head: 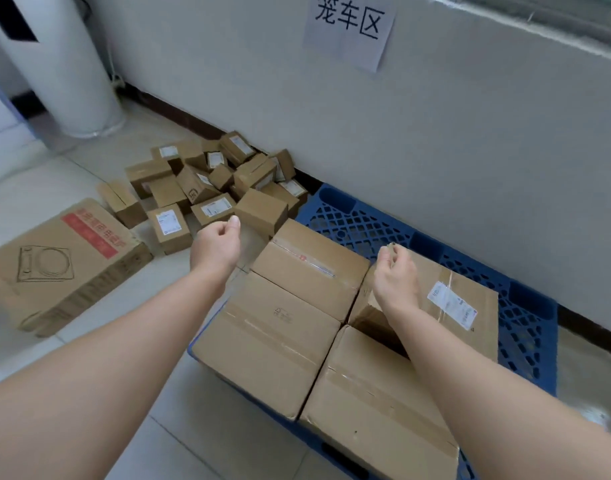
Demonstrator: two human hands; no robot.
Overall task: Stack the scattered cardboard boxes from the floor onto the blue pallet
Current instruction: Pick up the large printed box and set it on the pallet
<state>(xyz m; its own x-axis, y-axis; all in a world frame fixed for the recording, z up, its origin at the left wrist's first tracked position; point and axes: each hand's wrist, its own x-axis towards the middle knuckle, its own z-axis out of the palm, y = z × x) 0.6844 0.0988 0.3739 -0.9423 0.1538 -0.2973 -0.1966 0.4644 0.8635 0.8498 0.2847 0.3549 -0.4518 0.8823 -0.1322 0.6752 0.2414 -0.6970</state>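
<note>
The blue pallet (pixel 366 223) lies along the wall at the right. Several large cardboard boxes (pixel 272 341) sit packed side by side on its near part; one at the right carries a white label (pixel 451 304). A heap of small cardboard boxes (pixel 207 181) lies scattered on the floor to the left of the pallet, against the wall. My left hand (pixel 215 245) hovers over the floor between the heap and the pallet boxes, fingers loosely curled, holding nothing. My right hand (pixel 395 275) hangs above the labelled box, fingers loosely curled and empty.
A big flat carton with a red stripe (pixel 58 265) lies on the tiled floor at the left. A white cylindrical unit (pixel 65 64) stands in the far left corner. A paper sign (pixel 349 26) hangs on the white wall behind the pallet.
</note>
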